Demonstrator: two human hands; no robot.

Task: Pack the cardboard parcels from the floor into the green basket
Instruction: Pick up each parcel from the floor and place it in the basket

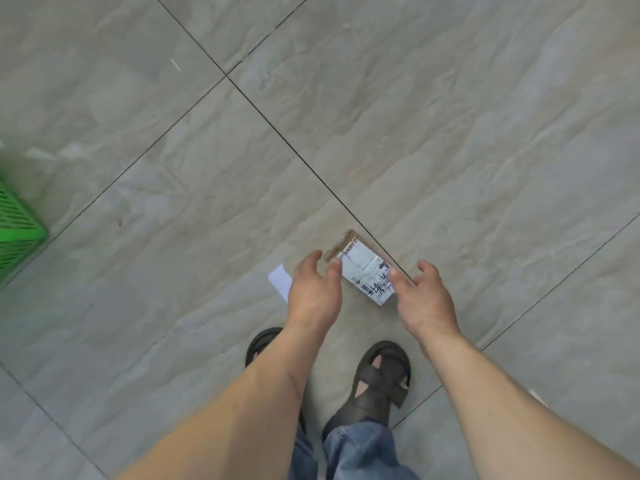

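Observation:
A small cardboard parcel (pixel 363 268) with a white shipping label lies on the grey tiled floor just ahead of my feet. My left hand (pixel 315 292) is at its left side and my right hand (pixel 424 296) at its right side. Both hands have their fingers spread. Each thumb tip overlaps an edge of the parcel, but neither hand has closed round it. A corner of the green basket (pixel 17 230), with slotted plastic walls, shows at the far left edge, well away from the parcel.
A white slip of paper (pixel 280 280) lies on the floor, partly hidden by my left hand. My sandalled feet (pixel 381 372) and jeans legs stand just behind the parcel. Bare floor tiles with dark grout lines fill the surroundings.

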